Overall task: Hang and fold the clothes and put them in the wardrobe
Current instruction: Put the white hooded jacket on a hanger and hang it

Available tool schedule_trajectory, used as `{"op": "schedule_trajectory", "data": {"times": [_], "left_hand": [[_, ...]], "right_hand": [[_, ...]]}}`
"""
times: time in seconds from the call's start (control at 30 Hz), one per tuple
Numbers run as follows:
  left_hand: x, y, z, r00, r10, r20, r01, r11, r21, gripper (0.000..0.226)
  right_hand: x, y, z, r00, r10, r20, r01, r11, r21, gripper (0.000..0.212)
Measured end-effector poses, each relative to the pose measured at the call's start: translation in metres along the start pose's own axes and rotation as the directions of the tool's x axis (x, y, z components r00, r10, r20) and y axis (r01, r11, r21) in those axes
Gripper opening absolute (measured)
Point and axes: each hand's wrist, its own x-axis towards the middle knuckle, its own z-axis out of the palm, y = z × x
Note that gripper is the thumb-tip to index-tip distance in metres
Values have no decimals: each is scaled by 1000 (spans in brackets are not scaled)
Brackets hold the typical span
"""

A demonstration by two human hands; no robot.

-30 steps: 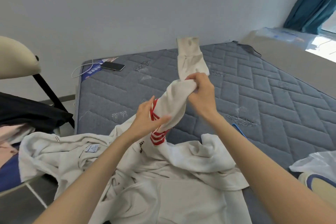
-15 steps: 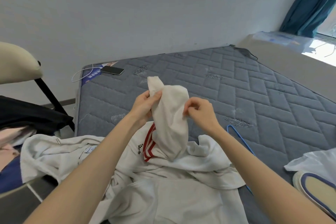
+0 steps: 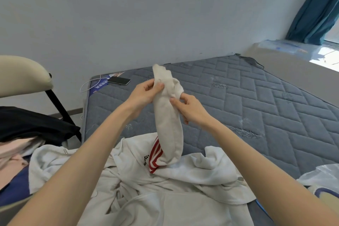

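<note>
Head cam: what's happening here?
A person holds up a long white piece with red stripes, sock or sleeve I cannot tell, over a grey mattress. The left hand and right hand both pinch its upper end. Its lower end reaches a crumpled white sweatshirt on the mattress.

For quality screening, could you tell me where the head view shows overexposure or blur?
Head view: the sunlit window ledge is blown out. Head view: the tip of the white sleeve looks slightly soft. Head view: the mattress quilting is evenly lit and sharp.
</note>
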Motion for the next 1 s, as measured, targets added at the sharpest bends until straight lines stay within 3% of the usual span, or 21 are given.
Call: {"op": "schedule_trajectory", "data": {"times": [0.17, 0.2, 0.3, 0.37, 0.43, 0.53, 0.6, 0.83, 1.0], "left_hand": [[13, -13, -4, 991, -100, 90, 99, 995, 16, 40], [20, -10, -3, 991, -101, 91, 102, 995, -7, 45], [43, 0, -5, 995, -80, 68, 77, 996, 46, 57], [57, 4, -9, 997, -60, 47, 53, 989, 138, 58], [67, 6, -14, 998, -44, 33, 36, 978, 206, 56], [71, 2, -18, 998, -51, 21, 44, 969, 242, 55], [68, -7, -16, 996, -81, 30, 70, 964, 257, 54], [38, -58, 16, 975, -212, 72, 179, 931, 318, 50], [16, -81, 46, 965, -251, 71, 213, 917, 338, 41]], "right_hand": [[25, -1, -7, 980, 185, 80, -194, 971, 137, 17], [37, -3, -12, 981, 190, 34, -192, 973, 125, 14], [84, -10, -35, 967, 58, -247, -96, 985, -145, 22], [112, -16, -49, 937, -13, -348, -51, 983, -175, 26], [133, -12, -58, 954, 0, -300, -52, 985, -166, 31], [144, 11, -57, 979, 107, -174, -141, 971, -192, 62], [139, 31, -52, 977, 172, -124, -195, 958, -212, 70], [82, 108, -37, 946, 322, -17, -313, 903, -294, 51], [19, 159, -57, 897, 421, -138, -442, 833, -333, 39]]}}
